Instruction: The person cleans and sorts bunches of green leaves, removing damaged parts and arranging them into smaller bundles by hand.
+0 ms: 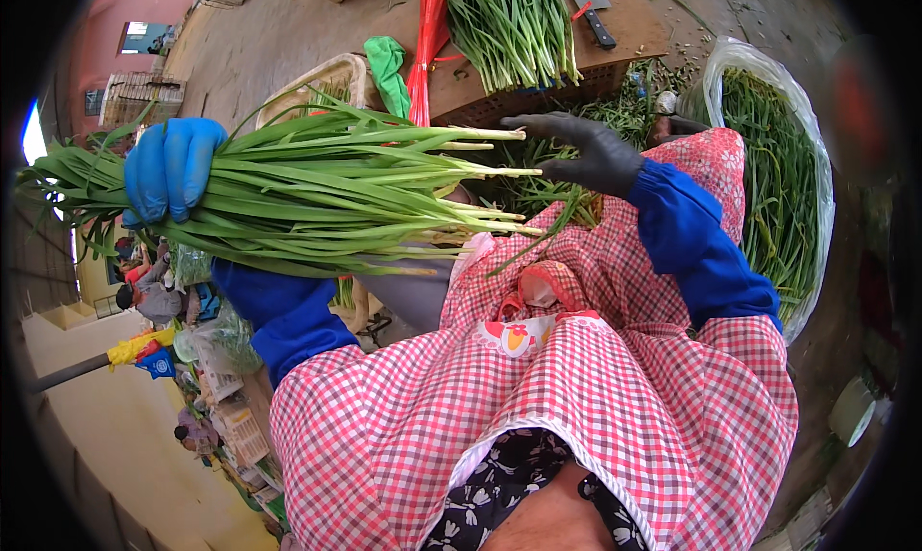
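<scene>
My left hand (171,170), in a blue rubber glove, is wrapped round the leafy end of a bunch of garlic chives (327,191). The bunch lies sideways in front of me, its pale cut stem ends pointing right and fanned apart. Beside those ends is my right hand (597,152), in a dark grey glove, with the thumb and fingers spread. Its fingertips come close to one or two stems; whether they touch I cannot tell. A few loose leaves hang below the stem ends, over my checked red-and-white apron (403,407).
Ahead stands a brown board (624,32) with a pile of chives (509,27), a knife (600,30), red ties (425,61) and a green cloth (386,71). A clear-plastic-lined sack of chives (764,167) stands right. Trimmings (624,109) litter the ground. Other people (158,296) sit far left.
</scene>
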`<control>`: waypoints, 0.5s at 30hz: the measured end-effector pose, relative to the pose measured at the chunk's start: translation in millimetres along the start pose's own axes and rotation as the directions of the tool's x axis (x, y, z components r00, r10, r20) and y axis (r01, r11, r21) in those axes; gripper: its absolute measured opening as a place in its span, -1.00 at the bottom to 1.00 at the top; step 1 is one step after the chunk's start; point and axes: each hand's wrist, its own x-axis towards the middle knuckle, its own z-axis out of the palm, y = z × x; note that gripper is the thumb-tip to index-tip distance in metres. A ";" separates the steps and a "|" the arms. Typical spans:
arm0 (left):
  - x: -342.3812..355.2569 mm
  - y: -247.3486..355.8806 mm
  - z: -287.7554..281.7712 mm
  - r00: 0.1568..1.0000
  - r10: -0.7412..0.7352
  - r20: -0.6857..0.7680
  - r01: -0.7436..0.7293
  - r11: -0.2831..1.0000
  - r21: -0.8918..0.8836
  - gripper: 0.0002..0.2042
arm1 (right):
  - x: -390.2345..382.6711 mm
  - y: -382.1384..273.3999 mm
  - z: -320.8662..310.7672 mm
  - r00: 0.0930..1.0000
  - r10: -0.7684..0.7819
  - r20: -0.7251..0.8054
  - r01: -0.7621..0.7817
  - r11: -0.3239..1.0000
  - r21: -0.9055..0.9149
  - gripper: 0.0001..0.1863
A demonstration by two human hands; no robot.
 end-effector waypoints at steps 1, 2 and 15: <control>0.8 -4.3 1.3 0.999 0.007 -0.033 -0.007 1.000 -0.001 -0.86 | 7.6 -2.7 7.1 0.999 0.030 0.015 -0.033 0.971 0.237 -0.39; 0.9 -6.8 0.5 0.999 0.017 -0.038 -0.017 1.000 -0.011 -0.86 | 14.6 -2.4 16.7 0.998 0.054 0.036 -0.065 0.884 0.464 -0.41; 9.9 -6.6 15.7 0.979 0.010 0.205 0.027 0.984 -0.177 -0.88 | 21.6 30.1 10.7 0.969 0.165 0.185 -0.238 0.831 0.503 -0.60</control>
